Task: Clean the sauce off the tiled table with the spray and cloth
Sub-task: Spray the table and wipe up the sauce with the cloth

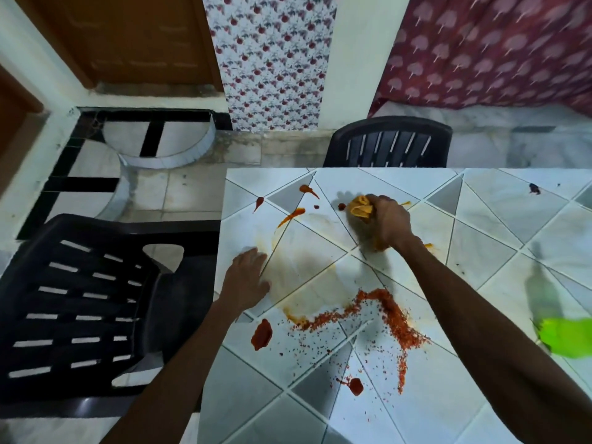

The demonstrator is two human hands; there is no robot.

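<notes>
Cloth [361, 209]: yellow-orange, bunched, on the far middle of the tiled table [499, 225]. The wad sticks out of the fist toward the far-left. More orange shows under the heel of the hand, so its long axis runs roughly in line with the forearm, far-left to near-right.

Right hand [389, 221]: fingers curled tight round the cloth, pressing it onto the tiles.

Left hand [247, 277]: palm down on the table near its left edge, fingers straight and slightly apart, holding nothing.

Sauce:
- red drop [341, 206] just left of the cloth
- streaks [292, 215] further left
- pale orange smear [304, 267] between the hands
- gritty red trail [389, 310] nearer the person
- thick blobs [262, 334] on the near side

Spray bottle [562, 337]: near the right edge, well apart from the cloth. Green part is nearest, pale body beyond it. Too blurred to tell if it is upright or which way it points.

Black plastic chair [80, 299] at the table's left side, a second chair [387, 142] at the far edge.
</notes>
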